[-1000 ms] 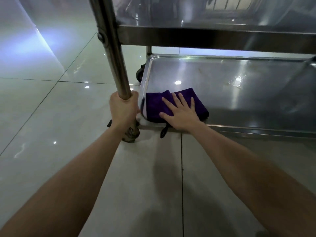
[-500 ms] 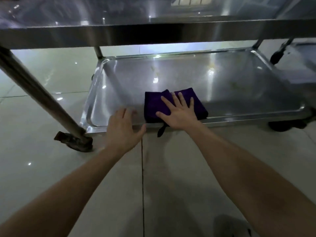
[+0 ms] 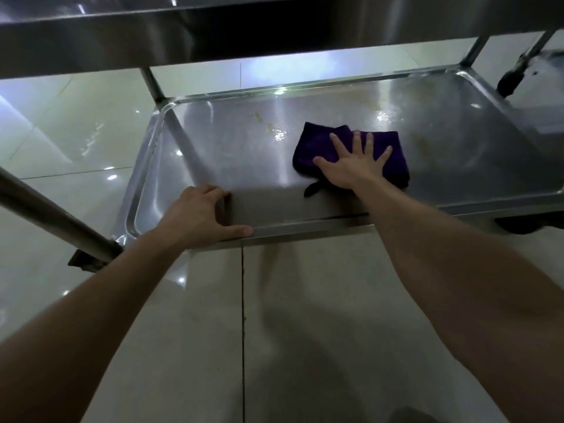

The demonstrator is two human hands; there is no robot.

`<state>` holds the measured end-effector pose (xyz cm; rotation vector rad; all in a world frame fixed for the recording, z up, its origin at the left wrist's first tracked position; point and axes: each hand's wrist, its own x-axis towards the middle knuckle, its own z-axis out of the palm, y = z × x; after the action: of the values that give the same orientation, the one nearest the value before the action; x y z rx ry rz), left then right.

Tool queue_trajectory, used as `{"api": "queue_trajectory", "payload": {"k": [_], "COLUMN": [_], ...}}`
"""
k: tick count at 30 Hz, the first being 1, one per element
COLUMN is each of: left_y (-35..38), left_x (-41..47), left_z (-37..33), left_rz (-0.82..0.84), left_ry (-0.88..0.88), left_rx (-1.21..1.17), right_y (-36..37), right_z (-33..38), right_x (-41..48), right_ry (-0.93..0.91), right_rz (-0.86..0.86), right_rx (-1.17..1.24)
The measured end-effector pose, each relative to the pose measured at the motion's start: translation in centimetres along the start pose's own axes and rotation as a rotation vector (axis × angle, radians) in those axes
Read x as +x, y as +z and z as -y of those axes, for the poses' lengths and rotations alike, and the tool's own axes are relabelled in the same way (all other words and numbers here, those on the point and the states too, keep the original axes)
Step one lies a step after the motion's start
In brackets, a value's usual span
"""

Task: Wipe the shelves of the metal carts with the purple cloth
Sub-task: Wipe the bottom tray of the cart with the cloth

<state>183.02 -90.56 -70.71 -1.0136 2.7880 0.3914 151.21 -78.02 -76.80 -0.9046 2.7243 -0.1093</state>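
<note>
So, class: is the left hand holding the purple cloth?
No, the right hand presses flat on the purple cloth; the left hand grips the shelf rim.

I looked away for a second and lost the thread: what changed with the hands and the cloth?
The left hand let go of the cart's post and moved right to grip the front rim of the bottom shelf. The right hand pushed the purple cloth from the shelf's front left corner toward its middle. The right hand stays flat on the cloth, fingers spread.
</note>
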Motion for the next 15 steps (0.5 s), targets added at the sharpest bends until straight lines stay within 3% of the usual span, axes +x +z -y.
{"api": "queue_trajectory", "payload": {"k": [3,8,15], "left_y": [0.7,0.9,0.0], "left_x": [0.1,0.8,0.9], "left_z": [0.4,1.5,1.0], "left_rz": [0.014,0.004,0.037], "left_ry": [0.009,0.008,0.013], "left_rx": [0.028,0.070,0.066], "right_y": [0.7,2.6,1.5], "right_z": [3.8,9.2,3.8], "right_x": [0.3,-2.0,-5.3], "right_ry": [-0.010,-0.279,-0.579], "right_rz": [-0.034,-0.015,0.136], "right_rx": [-0.037,-0.100,-0.200]}}
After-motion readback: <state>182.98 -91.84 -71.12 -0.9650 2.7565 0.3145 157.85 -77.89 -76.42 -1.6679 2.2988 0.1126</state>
